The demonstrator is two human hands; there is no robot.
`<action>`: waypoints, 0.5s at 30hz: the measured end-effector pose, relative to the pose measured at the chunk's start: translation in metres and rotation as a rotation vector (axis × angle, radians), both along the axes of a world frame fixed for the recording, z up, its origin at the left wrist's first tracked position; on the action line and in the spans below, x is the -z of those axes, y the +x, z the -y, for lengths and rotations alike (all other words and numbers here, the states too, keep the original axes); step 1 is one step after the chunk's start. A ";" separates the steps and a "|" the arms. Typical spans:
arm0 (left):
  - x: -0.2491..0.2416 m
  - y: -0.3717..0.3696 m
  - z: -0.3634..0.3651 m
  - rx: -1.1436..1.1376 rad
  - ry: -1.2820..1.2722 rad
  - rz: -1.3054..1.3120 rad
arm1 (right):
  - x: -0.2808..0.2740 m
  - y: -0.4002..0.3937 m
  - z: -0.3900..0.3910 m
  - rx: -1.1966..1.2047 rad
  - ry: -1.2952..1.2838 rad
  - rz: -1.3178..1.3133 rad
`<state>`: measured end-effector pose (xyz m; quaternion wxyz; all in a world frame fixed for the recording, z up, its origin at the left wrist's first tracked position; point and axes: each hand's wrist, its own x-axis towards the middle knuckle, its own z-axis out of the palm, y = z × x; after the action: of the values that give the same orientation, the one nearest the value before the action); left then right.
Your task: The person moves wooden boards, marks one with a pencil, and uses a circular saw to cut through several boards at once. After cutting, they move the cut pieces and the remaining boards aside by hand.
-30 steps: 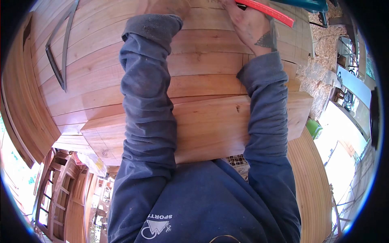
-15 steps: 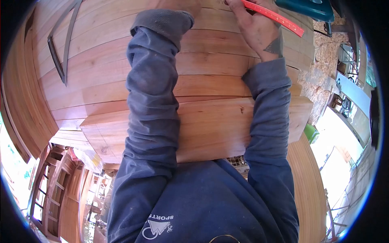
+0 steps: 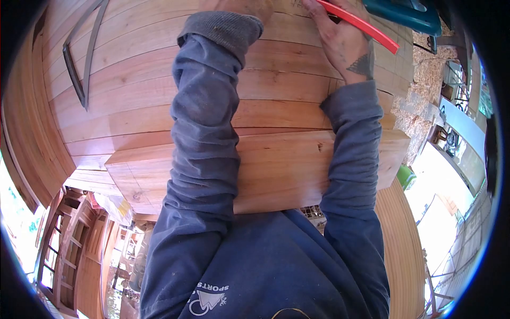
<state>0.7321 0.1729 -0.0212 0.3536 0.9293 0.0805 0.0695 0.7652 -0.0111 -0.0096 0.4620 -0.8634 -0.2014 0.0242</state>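
Note:
Near the top edge my right hand (image 3: pixel 340 45) has its fingers closed round a red folding rule (image 3: pixel 374 34), whose end slants down to the right. Its fingertips are partly cut off by the frame. My left hand (image 3: pixel 239 6) is at the top edge over the boards; only its back and wrist show, and its fingers are out of view. Both hands are above a surface of joined wooden planks (image 3: pixel 281 85), which has pencil marks near my right thumb. Under my forearms lies a thick wooden beam (image 3: pixel 281 170).
A teal power tool (image 3: pixel 406 16) sits at the upper right, beyond my right hand. A thin, angled dark metal tool (image 3: pixel 79 69) rests on the planks at left. Wood shavings (image 3: pixel 422 101) cover the ground at right. Stacked boards (image 3: pixel 32 122) stand at far left.
Both hands have shifted slightly right and down. The red rule has turned in my right hand, so its marked face shows less.

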 end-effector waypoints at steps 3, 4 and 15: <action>0.002 0.002 0.002 -0.008 -0.001 -0.009 | 0.000 0.001 0.003 -0.015 0.001 -0.001; -0.001 0.001 0.003 -0.011 -0.003 -0.012 | -0.001 0.001 0.004 -0.026 -0.009 0.013; -0.006 0.002 0.003 -0.024 -0.042 -0.044 | 0.015 0.015 0.012 0.167 0.360 -0.140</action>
<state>0.7340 0.1697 -0.0157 0.3702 0.9220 0.1010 0.0515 0.7802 -0.0229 -0.0250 0.6222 -0.7767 -0.0975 0.0095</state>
